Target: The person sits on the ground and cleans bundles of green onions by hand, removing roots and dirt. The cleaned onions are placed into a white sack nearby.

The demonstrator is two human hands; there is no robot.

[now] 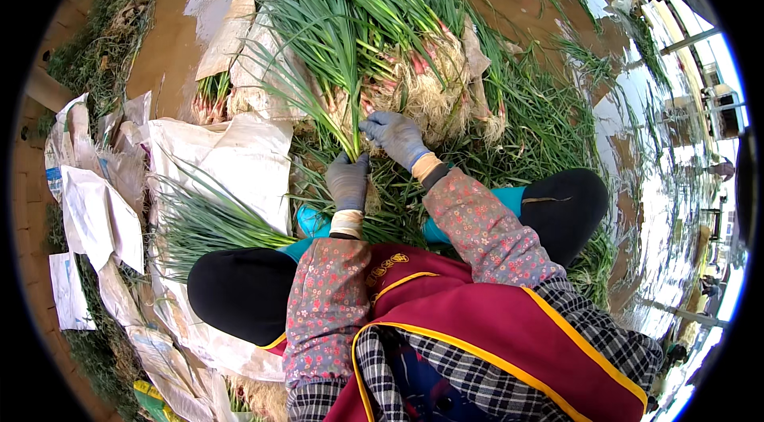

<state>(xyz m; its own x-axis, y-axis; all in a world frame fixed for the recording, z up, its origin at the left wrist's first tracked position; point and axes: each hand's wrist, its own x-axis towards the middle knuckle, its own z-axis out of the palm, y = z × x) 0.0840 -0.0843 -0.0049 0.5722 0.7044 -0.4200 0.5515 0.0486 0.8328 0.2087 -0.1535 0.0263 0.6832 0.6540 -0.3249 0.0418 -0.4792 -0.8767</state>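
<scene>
My left hand (348,182), in a grey glove, is closed around the lower stalks of a few green garlic plants (353,123). Their long leaves fan up and away from me. My right hand (395,134), gloved too, is beside these stalks with its fingers bent towards them. Whether its fingertips pinch anything is hidden. Just beyond both hands lies a large pile of green garlic (352,22), with reddish stem bases and pale matted roots (439,94) facing right and towards me. By my left knee, more green garlic (230,225) rests on a white woven sack (221,159).
Loose trimmed leaves (537,118) cover the ground between my legs and to the right. A root-ended bundle (212,97) sits partly under a sack flap (230,28) at the upper left. Crumpled sacks (98,207) lie far left. Wet, shiny ground (662,183) stretches along the right.
</scene>
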